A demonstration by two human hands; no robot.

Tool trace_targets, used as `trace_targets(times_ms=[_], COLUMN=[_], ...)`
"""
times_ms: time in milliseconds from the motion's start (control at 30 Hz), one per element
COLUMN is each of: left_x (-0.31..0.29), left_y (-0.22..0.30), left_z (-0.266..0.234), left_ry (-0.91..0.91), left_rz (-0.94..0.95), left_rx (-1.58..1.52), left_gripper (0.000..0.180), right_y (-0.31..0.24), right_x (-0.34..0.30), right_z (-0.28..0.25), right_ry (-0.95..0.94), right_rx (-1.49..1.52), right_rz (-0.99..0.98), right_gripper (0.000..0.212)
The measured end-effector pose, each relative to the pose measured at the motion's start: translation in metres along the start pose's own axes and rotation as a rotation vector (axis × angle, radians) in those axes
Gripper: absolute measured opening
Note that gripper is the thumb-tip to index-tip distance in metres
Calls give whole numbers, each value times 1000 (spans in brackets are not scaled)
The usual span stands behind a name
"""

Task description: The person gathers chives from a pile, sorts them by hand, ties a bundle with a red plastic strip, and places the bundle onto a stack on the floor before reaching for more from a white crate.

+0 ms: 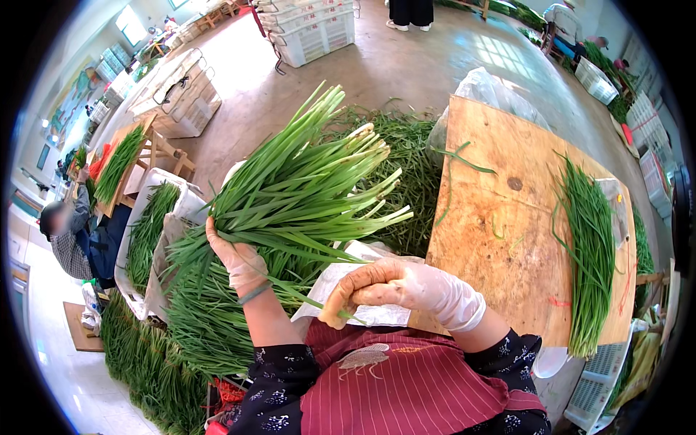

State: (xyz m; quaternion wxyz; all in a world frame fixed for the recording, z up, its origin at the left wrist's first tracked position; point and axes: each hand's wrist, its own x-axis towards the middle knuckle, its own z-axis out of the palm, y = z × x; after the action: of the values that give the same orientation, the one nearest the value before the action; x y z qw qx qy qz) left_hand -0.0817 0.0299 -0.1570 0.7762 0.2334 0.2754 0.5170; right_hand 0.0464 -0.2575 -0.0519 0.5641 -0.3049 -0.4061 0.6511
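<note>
A thick bunch of garlic chives (304,181) is gripped in my left hand (243,262), its pale cut ends fanned out to the upper right. My right hand (413,290), in a thin clear glove, is held in front of my apron, apart from the bunch. Its fingers are curled together, and a thin green blade shows by the fingertips; whether they hold it is hard to make out. Beneath my left hand lies a heap of loose chives (217,312). Another chive bundle (586,254) rests along the right side of the wooden board (500,217).
Trimmed green scraps (402,181) pile up beyond the bunch. A white crate (192,206) of chives stands at left, near a seated person (72,232) by a small table. Stacked crates (177,101) stand farther back. A clear plastic bag (496,94) sits behind the board.
</note>
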Motion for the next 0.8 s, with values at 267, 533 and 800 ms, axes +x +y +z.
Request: trace_targets(times_ms=[267,533,800], left_x=[6,3,-2], left_y=[8,4,-4], left_z=[-16,-15,-7], left_ry=[-4,34,-21], left_rz=[17,-5,-15], left_rx=[-188,-150,-113], left_gripper=[37,37,44], right_y=[-37,-78,-23], right_x=[-16,-10,64], right_z=[10,-65,-34], right_ry=[242,1254,753], right_rx=[-534,-1617,-1957], right_rz=[-310,-582,-701], right_gripper=[11,39,12])
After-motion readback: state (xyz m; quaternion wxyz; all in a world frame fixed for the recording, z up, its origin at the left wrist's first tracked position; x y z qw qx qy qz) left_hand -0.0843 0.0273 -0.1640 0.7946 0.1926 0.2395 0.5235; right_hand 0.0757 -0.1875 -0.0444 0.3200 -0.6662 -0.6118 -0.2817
